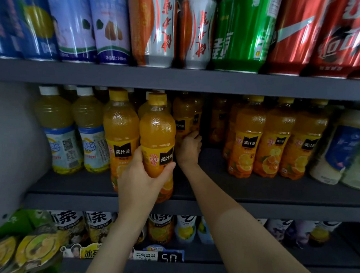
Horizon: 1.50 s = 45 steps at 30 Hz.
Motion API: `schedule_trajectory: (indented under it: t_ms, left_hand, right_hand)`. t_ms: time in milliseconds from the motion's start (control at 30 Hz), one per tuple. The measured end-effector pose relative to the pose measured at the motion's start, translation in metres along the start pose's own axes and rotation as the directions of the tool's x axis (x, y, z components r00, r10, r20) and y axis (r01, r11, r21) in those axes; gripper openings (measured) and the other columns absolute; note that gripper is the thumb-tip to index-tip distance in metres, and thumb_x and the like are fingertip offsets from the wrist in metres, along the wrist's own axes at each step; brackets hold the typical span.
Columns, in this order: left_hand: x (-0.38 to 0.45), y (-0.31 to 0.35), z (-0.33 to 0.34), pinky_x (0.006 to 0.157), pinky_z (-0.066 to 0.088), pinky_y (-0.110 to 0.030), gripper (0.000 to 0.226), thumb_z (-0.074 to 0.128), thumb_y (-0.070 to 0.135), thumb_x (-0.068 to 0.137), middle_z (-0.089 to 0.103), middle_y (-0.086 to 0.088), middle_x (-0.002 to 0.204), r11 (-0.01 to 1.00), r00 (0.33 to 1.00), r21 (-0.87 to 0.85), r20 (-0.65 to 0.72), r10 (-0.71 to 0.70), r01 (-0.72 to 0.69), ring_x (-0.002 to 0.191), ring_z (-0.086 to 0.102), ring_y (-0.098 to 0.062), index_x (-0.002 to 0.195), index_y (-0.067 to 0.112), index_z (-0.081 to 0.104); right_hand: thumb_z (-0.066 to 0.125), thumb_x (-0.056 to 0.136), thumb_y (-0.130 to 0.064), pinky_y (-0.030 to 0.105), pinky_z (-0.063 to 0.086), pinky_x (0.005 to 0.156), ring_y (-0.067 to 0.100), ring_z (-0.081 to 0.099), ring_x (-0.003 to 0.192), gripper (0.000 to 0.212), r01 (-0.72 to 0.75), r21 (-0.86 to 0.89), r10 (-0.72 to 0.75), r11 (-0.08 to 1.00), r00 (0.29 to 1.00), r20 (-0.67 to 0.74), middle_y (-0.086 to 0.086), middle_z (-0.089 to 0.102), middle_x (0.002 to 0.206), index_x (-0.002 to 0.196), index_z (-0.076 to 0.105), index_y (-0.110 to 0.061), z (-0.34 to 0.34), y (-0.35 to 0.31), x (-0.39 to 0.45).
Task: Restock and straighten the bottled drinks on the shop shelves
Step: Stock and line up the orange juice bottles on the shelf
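Observation:
On the middle shelf [217, 188] stand orange juice bottles with yellow caps. My left hand [141, 178] grips the lower half of one orange juice bottle [157, 133] at the shelf's front, upright, beside another orange bottle [121, 134] to its left. My right hand [188, 148] reaches deeper into the shelf and closes on a back orange bottle [187, 113] in the shadow. A group of three orange bottles [273, 139] stands to the right, with a gap of bare shelf between them and my right hand.
Pale yellow drinks with white caps [72, 130] stand at the left. White bottles [344, 147] lean at the right. Cans [171, 28] fill the shelf above, low over the bottle caps. Tea bottles [96, 225] and a price tag [171, 258] sit below.

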State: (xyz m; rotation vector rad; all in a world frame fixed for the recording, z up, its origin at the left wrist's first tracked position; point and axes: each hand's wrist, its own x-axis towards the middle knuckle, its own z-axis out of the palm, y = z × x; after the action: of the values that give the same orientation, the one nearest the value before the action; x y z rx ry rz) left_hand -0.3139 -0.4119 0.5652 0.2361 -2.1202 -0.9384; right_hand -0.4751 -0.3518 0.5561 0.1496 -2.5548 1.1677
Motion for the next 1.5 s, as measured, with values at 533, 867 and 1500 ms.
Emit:
schedule_trajectory:
  t_ms: [533,867,1500]
  left_hand:
    - [0.000,-0.002,-0.002,0.062,0.035,-0.002,0.059,0.066,0.052,0.071,0.054,0.013,0.090,0.999,0.999,-0.018,0.011,0.038,-0.038,0.080,0.046,-0.002,0.117,0.018,0.051]
    - [-0.001,-0.001,-0.001,0.061,0.034,-0.003,0.058,0.065,0.052,0.071,0.055,0.011,0.089,0.999,0.999,-0.003,0.002,0.037,-0.037,0.079,0.047,-0.003,0.115,0.017,0.051]
    - [0.000,-0.004,0.000,0.061,0.034,-0.004,0.059,0.064,0.054,0.070,0.058,0.010,0.089,0.999,0.999,0.005,-0.002,0.040,-0.040,0.079,0.049,-0.004,0.115,0.018,0.051]
  right_hand:
    - [0.070,0.081,-0.026,0.040,0.036,0.103,0.037,0.038,0.127,0.084,-0.111,0.005,0.111,0.994,0.993,-0.027,0.025,0.031,0.138,0.139,0.017,0.005,0.004,0.009,0.040]
    - [0.061,0.087,-0.025,0.040,0.042,0.097,0.035,0.042,0.127,0.080,-0.023,-0.055,0.029,0.998,0.995,0.097,0.023,0.032,0.143,0.143,0.011,0.001,0.010,0.011,0.051]
    - [0.061,0.088,-0.033,0.041,0.030,0.107,0.036,0.029,0.135,0.082,-0.162,-0.083,0.161,0.983,0.987,-0.018,0.025,0.024,0.146,0.144,0.010,0.000,-0.003,0.010,0.058]
